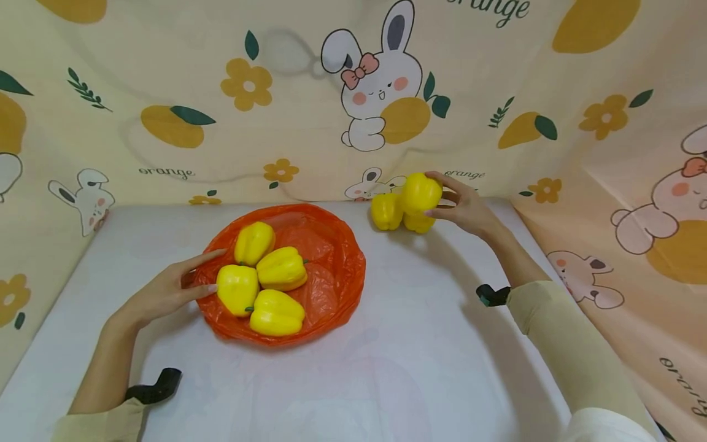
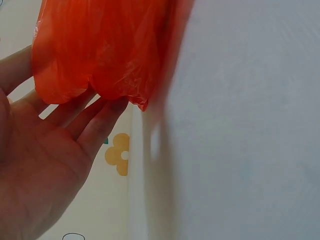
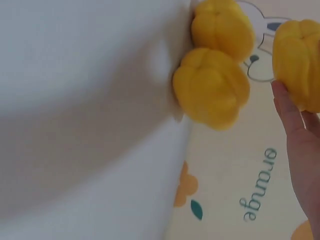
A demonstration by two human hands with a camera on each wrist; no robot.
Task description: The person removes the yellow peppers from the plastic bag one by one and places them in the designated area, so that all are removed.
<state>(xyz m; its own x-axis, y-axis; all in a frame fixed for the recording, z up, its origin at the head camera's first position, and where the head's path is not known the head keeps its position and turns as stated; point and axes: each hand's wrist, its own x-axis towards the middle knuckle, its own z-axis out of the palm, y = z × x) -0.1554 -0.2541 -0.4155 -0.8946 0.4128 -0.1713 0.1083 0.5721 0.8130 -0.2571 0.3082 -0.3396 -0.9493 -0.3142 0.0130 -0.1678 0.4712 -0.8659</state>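
Observation:
My right hand (image 1: pixel 464 205) grips a yellow bell pepper (image 1: pixel 421 193) between thumb and fingers at the back of the table. In the right wrist view the held bell pepper (image 3: pixel 300 65) is apart from two others, one bell pepper (image 3: pixel 212 90) close beside another bell pepper (image 3: pixel 222 30). My left hand (image 1: pixel 166 288) rests at the left rim of a red plastic bag (image 1: pixel 337 245), its fingers extended over the edge. Several yellow bell peppers (image 1: pixel 280 268) lie inside the bag. In the left wrist view, red plastic (image 2: pixel 100 50) hides the fingertips.
A white table surface (image 1: pixel 420 344) lies under everything. Cream cloth (image 1: pixel 309 135) printed with rabbits, flowers and fruit rises behind the table and along its sides. A black wrist strap (image 1: pixel 154 387) is on the left arm and another strap (image 1: pixel 493 294) on the right.

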